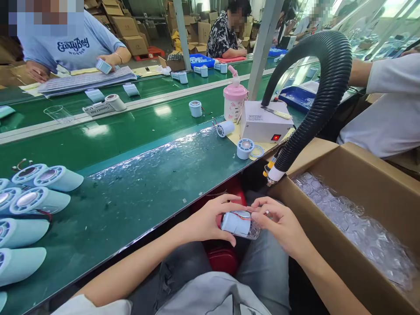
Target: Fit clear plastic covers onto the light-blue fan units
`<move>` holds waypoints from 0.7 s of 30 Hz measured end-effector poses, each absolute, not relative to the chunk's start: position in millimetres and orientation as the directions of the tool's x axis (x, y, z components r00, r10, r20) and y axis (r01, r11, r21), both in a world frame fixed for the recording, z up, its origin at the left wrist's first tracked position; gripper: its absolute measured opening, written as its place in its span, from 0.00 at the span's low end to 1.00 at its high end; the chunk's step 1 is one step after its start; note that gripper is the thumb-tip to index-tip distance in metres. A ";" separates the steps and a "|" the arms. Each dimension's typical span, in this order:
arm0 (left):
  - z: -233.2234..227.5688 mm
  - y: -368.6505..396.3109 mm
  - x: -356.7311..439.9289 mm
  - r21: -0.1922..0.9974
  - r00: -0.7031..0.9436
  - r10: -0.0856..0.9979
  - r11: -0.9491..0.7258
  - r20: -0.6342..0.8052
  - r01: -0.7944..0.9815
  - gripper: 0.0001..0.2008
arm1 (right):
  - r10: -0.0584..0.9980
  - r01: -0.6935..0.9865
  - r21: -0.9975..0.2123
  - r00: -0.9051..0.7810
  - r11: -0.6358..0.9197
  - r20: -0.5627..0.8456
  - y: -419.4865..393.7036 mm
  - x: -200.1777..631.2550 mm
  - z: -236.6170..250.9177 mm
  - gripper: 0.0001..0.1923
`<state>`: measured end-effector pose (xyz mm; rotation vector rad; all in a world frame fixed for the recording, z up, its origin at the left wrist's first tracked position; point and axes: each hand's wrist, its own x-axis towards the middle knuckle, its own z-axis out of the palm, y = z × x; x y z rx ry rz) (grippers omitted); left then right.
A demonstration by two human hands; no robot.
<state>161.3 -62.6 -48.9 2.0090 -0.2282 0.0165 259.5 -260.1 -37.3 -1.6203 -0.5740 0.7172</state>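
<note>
1. Left hand (213,222) is curved round the casing (235,224), thumb by its lower side and forefinger arched over the upper; how hard it presses, I cannot tell.
2. Right hand (278,223) is narrowed to a fingertip pinch, apparently on the wires (242,216) near the casing's right end.
3. The casing lies tilted over the lap, below and right of the frame's centre, with a clear cover (254,231) about its right end.
4. It looks light and stiff, likely moulded plastic; the smooth round wall could slip or roll in dry fingers.
5. Best hold: across the round sides, thumb opposite fingers, as the left hand has it, keeping off the wires.
6. The wires look thin and limp, probably weakest where they join; a gentle pinch near their free end should suit, without tugging.
7. The cover seems thin and may dent or crack under a squeeze; its rim is the safer place. Similar clear pieces (357,236) fill part of the box (315,236) at lower right.
</note>
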 end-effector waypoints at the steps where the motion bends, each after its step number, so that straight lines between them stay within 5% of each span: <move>1: -47.9 -63.3 160.6 0.915 0.981 -0.174 -0.374 0.091 -0.151 0.36 | 0.701 -0.095 -0.986 0.694 -0.137 -0.164 -260.3 260.8 -38.5 0.16; 5: -41.7 -71.3 156.9 0.992 0.987 -0.146 -0.121 -0.059 0.041 0.34 | 0.715 -0.231 -0.973 0.677 -0.020 -0.175 -265.2 264.3 -39.7 0.15; 7: -40.5 -76.3 155.4 0.992 0.989 -0.088 0.021 -0.122 0.124 0.33 | 0.770 -0.092 -0.996 0.635 -0.010 -0.067 -270.1 263.9 -39.9 0.09; 11: -41.7 -82.2 153.3 0.929 0.966 -0.054 0.266 -0.252 0.257 0.35 | 0.818 0.369 -0.927 0.553 -0.069 0.159 -280.9 258.6 -43.2 0.21; 21: -30.2 -75.4 149.1 0.996 0.990 -0.140 0.084 -0.024 0.036 0.35 | 0.816 0.181 -0.979 0.577 -0.093 0.029 -288.6 249.8 -40.8 0.23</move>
